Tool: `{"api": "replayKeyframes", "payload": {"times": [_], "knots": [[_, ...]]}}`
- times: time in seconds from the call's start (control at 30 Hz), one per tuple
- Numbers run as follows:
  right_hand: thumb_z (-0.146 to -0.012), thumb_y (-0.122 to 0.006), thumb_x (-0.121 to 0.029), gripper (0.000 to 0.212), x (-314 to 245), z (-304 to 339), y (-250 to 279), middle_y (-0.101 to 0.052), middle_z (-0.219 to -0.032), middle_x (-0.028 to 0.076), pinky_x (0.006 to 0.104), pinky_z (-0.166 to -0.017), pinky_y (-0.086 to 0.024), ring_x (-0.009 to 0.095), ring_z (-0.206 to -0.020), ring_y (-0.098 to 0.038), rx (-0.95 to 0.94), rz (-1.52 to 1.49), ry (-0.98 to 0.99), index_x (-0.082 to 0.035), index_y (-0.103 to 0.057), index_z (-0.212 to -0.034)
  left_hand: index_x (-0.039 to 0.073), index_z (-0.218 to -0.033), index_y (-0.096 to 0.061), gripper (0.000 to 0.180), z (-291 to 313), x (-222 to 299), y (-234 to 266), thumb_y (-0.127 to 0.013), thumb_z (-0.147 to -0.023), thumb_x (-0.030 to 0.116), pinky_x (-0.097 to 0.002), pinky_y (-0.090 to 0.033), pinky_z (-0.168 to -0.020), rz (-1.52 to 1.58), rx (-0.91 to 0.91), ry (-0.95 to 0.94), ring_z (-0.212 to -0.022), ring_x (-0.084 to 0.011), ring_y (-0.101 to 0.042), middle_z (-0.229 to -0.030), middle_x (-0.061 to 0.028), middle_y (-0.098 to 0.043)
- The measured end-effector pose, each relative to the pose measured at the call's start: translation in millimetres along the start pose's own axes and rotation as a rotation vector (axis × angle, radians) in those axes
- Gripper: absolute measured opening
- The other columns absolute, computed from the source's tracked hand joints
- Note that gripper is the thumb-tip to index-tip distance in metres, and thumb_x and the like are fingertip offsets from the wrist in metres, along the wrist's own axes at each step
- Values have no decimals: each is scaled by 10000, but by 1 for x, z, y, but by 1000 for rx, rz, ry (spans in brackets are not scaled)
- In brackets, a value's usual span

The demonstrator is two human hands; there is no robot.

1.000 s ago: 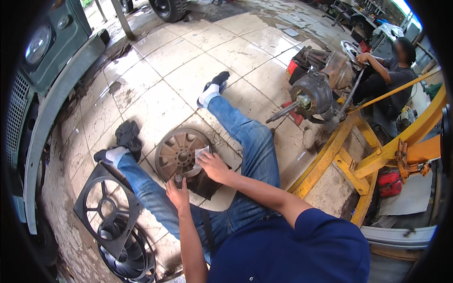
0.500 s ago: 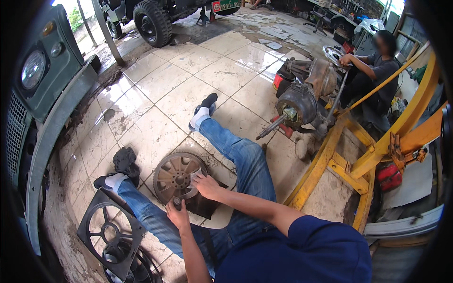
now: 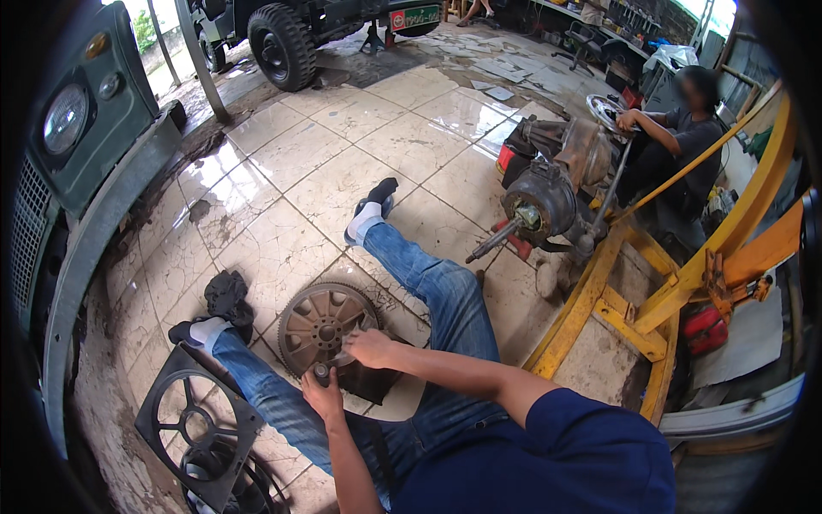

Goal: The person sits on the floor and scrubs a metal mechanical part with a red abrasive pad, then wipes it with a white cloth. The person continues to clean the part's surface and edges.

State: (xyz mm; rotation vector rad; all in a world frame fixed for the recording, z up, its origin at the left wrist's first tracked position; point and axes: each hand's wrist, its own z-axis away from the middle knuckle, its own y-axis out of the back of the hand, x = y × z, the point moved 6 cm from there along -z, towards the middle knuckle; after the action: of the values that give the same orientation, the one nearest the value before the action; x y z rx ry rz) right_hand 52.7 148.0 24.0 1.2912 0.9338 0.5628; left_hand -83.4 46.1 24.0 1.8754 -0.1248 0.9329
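Between my legs on the tiled floor lies a brown, rusty flywheel (image 3: 301, 327) with a toothed rim, wide spokes and a ring of bolt holes. It rests against a dark, flat-sided metal part (image 3: 374, 383) whose shape is mostly hidden. My right hand (image 3: 372, 348) presses a crumpled pale piece (image 3: 348, 351) against the flywheel near its hub; cloth or paper, I cannot tell. At the near rim, my left hand (image 3: 324, 397) has its fingers closed around a small round metal cylinder (image 3: 321, 371).
A black fan shroud (image 3: 152, 409) lies at the left, below a dark cloth (image 3: 226, 294). To the right stand a greasy axle assembly (image 3: 548, 193) and a yellow hoist frame (image 3: 591, 308). A co-worker (image 3: 685, 137) sits behind them. A green vehicle (image 3: 94, 128) borders the left.
My right hand has shifted slightly toward me over the flywheel, and less of the pale piece shows. My left hand stays at the rim with the cylinder.
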Motion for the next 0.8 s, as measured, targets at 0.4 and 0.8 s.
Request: {"api": "replayKeyframes", "payload": {"times": [0.4,0.8], "knots": [[-785,-606,-126,310,3,-5,-17,-624,-1125,71,376,-855,-521,263,-1126,-550,-106,10,-64,-72,-646,-1088,35,-1138,-571,507,1,-12,-9,-800,-729,226,-467,-423,-929,5,-39,53,-1114,-357,-533,-1158,-130,-568],[-799,-601,-139,189,13,-12,0,-684,-987,97,389,-769,-542,283,-1015,-616,-217,45,30,-57,-696,-940,2,-1076,-584,447,0,-4,-6,-802,-718,160,-454,-460,-895,66,-16,11,-1043,-392,-562,-1114,-159,-575]]}}
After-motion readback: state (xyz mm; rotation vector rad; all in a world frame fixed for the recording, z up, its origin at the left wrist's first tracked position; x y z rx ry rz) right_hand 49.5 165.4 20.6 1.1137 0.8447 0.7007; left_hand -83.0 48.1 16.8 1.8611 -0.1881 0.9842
